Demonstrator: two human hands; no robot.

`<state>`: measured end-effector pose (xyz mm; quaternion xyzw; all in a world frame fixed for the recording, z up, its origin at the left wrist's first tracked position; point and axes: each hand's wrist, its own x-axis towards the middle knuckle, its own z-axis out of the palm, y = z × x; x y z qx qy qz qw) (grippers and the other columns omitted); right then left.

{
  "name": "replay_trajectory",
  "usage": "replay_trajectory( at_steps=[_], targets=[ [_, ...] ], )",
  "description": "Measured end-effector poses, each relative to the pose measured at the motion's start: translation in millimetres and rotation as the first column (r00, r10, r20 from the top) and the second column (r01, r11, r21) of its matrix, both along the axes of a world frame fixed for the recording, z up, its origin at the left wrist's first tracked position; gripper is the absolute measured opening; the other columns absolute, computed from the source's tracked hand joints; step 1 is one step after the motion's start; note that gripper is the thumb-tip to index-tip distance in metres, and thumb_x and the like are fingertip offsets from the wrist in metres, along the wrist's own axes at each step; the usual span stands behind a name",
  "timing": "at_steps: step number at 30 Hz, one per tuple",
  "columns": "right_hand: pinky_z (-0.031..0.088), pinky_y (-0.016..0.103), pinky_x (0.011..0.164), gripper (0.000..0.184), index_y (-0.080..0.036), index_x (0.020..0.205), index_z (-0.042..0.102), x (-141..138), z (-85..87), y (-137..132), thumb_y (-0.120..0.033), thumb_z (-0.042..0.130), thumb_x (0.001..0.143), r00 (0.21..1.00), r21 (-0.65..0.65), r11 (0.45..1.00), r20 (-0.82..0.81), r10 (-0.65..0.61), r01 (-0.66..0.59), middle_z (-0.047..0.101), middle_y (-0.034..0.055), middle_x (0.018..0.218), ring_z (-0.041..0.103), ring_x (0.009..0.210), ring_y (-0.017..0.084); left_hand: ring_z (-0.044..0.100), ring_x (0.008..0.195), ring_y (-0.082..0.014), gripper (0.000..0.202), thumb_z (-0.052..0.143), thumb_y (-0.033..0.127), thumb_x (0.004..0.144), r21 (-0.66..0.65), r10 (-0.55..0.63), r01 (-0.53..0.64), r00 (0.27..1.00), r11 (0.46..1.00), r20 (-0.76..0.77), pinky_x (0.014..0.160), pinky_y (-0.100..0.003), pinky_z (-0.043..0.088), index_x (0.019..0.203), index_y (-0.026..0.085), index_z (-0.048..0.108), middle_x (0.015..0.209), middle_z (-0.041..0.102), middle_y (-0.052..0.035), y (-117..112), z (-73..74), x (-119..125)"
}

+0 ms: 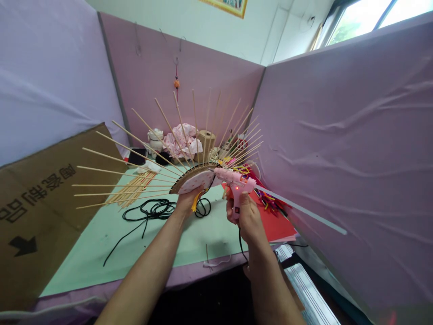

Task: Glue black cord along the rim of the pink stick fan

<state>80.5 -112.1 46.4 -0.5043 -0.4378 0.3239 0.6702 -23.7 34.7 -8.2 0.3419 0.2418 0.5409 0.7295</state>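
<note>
Fingers (194,196) of left hand (188,203) pinch round cardboard disc (196,179), thin wooden sticks (135,159) fanned round its visible rim; right hand (246,219) grips pink hot-glue gun (235,181); spare stick pile (132,190) lies unused.

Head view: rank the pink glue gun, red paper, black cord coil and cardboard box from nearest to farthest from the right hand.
1. pink glue gun: gripped in the right hand.
2. red paper: lying just right of it.
3. black cord coil: to the left, below the stick fan.
4. cardboard box: leaning at the far left.
</note>
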Motion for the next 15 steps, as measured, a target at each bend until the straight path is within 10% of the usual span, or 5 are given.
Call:
replay_trajectory(
  at_steps=[4, 8, 12, 15],
  targets=[
    [0.034, 0.022, 0.043, 0.052, -0.018, 0.097, 0.059, 20.9, -4.4, 3.0, -0.063, 0.034, 0.09, 0.966, 0.033, 0.979, 0.161, -0.203, 0.2, 0.05, -0.0026, 0.06, 0.043, 0.047, 0.01, 0.067, 0.085, -0.0189, 0.044, 0.086, 0.016, 0.048, -0.049, 0.054, -0.052, 0.997, 0.997, 0.058, 0.087, -0.038, 0.051, 0.088, 0.018, 0.068, 0.09, 0.072, -0.0032, 1.0, 1.8, -0.7],
    [0.046, 0.029, 0.064, 0.046, -0.018, 0.096, 0.06, 70.9, -25.4, 18.5, -0.056, 0.036, 0.092, 0.698, 0.023, 0.881, 0.601, -0.389, 0.472, 0.057, 0.007, 0.087, 0.057, 0.075, 0.018, 0.067, 0.083, -0.0158, 0.045, 0.085, 0.012, 0.05, -0.079, 0.11, -0.1, 0.985, 0.992, 0.134, 0.086, -0.035, 0.052, 0.09, 0.019, 0.067, 0.09, 0.072, -0.001, 4.8, 4.0, -3.2],
    [0.046, 0.034, 0.079, 0.039, -0.014, 0.112, 0.058, 107.5, -54.7, 38.6, -0.044, 0.043, 0.092, 0.405, -0.185, 0.727, 0.904, -0.137, 0.661, 0.053, 0.0155, 0.113, 0.058, 0.098, 0.025, 0.067, 0.081, -0.0143, 0.043, 0.084, 0.01, 0.051, -0.11, 0.13, -0.113, 0.977, 0.987, 0.166, 0.085, -0.035, 0.054, 0.09, 0.018, 0.067, 0.088, 0.071, -0.0003, 9.1, 4.3, -6.6],
    [0.045, 0.037, 0.084, 0.04, -0.011, 0.117, 0.057, 114.0, -71.6, 47.3, -0.04, 0.051, 0.09, 0.34, -0.287, 0.641, 0.94, 0.043, 0.712, 0.052, 0.0189, 0.119, 0.058, 0.105, 0.029, 0.067, 0.082, -0.0146, 0.042, 0.084, 0.01, 0.052, -0.107, 0.139, -0.121, 0.974, 0.987, 0.177, 0.086, -0.036, 0.055, 0.09, 0.019, 0.067, 0.091, 0.071, -0.0009, 10.4, 4.2, -7.9]
  ],
)
